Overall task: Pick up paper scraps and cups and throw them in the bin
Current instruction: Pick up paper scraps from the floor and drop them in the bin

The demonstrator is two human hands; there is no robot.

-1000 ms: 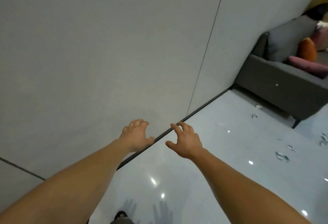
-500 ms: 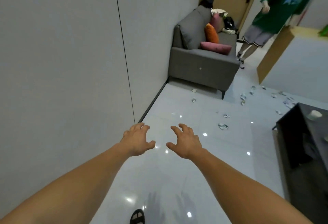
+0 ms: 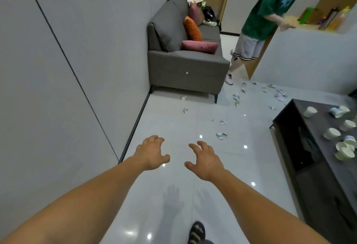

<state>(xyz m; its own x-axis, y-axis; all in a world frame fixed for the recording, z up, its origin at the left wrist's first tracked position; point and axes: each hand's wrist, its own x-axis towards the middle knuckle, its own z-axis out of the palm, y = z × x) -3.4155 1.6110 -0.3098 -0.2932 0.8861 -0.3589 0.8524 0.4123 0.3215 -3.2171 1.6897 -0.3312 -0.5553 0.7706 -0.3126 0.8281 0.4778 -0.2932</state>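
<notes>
Head view, looking along a glossy tiled floor (image 3: 170, 124) between a grey wall (image 3: 67, 70) and a low dark bench (image 3: 320, 123).

Hands: our left hand (image 3: 151, 153) and right hand (image 3: 204, 159) are held out ahead, side by side and apart. Fingers are spread and loosely bent. Both hold nothing and touch nothing.

Task things:
- The nearest scrap (image 3: 221, 135) lies on the floor ahead and to the right of our right hand, not within touch.
- A second scrap (image 3: 223, 122) lies just beyond it, and a third (image 3: 185, 110) nearer the wall.
- A larger scatter of scraps (image 3: 278, 94) lies far off, past the bench's end.
- One fallen cup (image 3: 183, 98) lies on the floor by the grey sofa (image 3: 185, 66).
- Several cups (image 3: 331, 133) stand or lie tipped on the bench top.
- No bin in view.

Also noted: a person in a green shirt (image 3: 270, 12) stands beyond the sofa, near the far scatter.

Step, as we judge it: the approach. Nothing appears to be gathered yet, and the litter lies untouched.

Next move, as we judge it: step forward and stoop. Bring the right hand down over the nearest scrap. Flat paper on slick tile likely wants a fingertip pinch, not a scoop. We must also find the bin before either hand fills.
</notes>
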